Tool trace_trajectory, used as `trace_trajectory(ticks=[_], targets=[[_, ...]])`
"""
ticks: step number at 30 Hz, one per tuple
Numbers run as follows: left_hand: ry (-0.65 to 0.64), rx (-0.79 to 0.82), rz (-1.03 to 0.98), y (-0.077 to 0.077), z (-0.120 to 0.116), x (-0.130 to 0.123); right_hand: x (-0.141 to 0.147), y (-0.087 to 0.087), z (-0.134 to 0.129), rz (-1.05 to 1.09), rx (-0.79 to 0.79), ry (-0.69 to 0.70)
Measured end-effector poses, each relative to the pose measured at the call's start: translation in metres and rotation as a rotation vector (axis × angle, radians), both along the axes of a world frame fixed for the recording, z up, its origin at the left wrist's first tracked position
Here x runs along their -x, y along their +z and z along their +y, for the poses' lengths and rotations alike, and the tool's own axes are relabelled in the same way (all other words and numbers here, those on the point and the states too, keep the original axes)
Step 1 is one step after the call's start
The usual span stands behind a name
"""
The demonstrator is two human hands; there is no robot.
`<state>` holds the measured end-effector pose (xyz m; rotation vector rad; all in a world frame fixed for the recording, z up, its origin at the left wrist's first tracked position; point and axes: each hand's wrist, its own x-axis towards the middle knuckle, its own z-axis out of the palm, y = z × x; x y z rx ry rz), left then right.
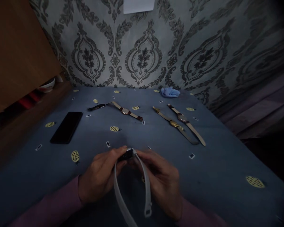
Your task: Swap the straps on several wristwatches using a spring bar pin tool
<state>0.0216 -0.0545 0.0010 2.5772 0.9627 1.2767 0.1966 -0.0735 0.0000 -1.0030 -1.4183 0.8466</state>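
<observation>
Between my hands, above the near part of the table, is a watch (pixel 127 154) with a dark case and a pale strap (pixel 145 179). Both strap ends hang down toward me, one with a buckle at its tip. My left hand (pixel 101 173) pinches the case from the left, thumb and fingers closed on it. From the right, my right hand (pixel 159 179) has its fingers closed at the case and strap joint; its fingertips are partly hidden behind the strap. A small thin metal piece (pixel 149 147) shows just beyond my right fingers.
A black phone (pixel 66 127) lies at left. Farther back are a dark watch (pixel 96 107), a brown-and-beige watch (pixel 125 111), a gold watch (pixel 174 123), another pale-strapped watch (pixel 182 118) and a crumpled blue cloth (pixel 170 92) near the wall.
</observation>
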Motion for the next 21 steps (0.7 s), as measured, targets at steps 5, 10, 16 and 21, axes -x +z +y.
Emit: trace_trajectory(ticks=[5, 10, 16, 21], targets=[[-0.013, 0.081, -0.003, 0.002, -0.001, 0.001, -0.002, 0.000, 0.000, 0.031, 0.019, 0.031], [-0.051, 0.306, -0.061, 0.004, 0.002, 0.004, -0.001, -0.003, -0.001, 0.166, 0.178, 0.064], [-0.092, 0.384, -0.087, 0.006, 0.010, 0.011, -0.001, 0.001, 0.004, 0.254, 0.327, 0.107], [-0.096, 0.453, -0.122, 0.006, 0.013, 0.012, -0.002, 0.004, 0.008, 0.282, 0.432, 0.143]])
